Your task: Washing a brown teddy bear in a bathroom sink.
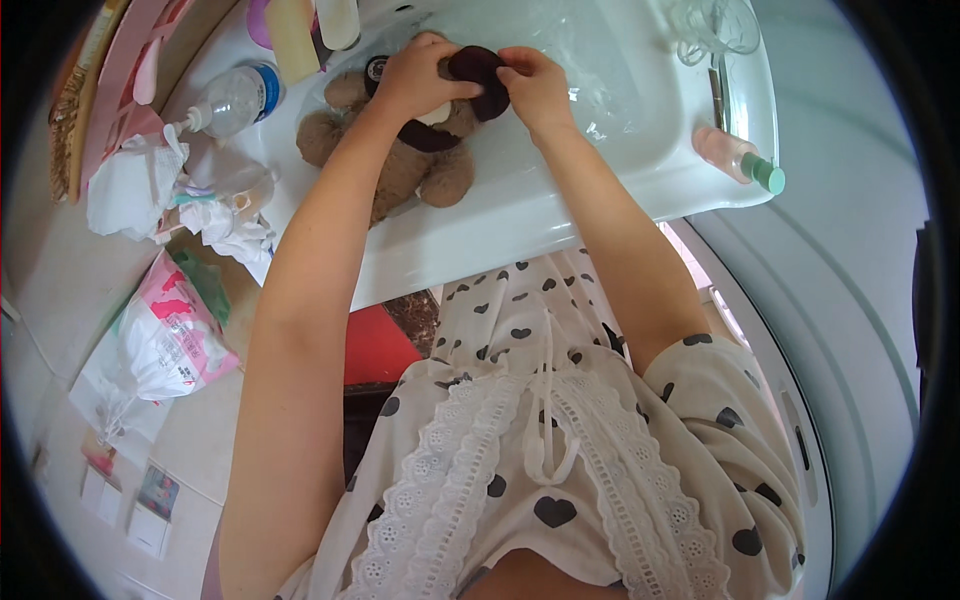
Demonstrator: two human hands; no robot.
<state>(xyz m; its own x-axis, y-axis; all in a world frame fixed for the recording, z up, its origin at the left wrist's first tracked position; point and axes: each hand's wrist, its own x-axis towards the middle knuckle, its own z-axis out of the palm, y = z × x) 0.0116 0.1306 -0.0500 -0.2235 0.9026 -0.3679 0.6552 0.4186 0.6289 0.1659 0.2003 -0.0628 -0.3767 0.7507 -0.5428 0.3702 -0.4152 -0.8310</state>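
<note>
A brown plush toy (391, 174) lies tilted at the left side of a white washbasin (645, 169). It has dark maroon fabric on it, including a band (429, 138) across its middle. My left hand (424, 79) is closed over the upper part of the toy, hiding much of it. A rounded dark maroon fabric flap (480, 79) stands out between my hands. The thumb of my left hand rests against this flap. My right hand (536, 86) pinches the flap's right edge between thumb and fingers. Clear water (600, 97) lies in the bowl behind and right of the toy.
On the left rim stand a clear pump bottle (232, 101) and crumpled white tissues (139, 187). A pink pump bottle (731, 157) and a glass mug (716, 30) are on the right rim. A filled plastic bag (176, 337) sits lower left. A white appliance (832, 225) stands at right.
</note>
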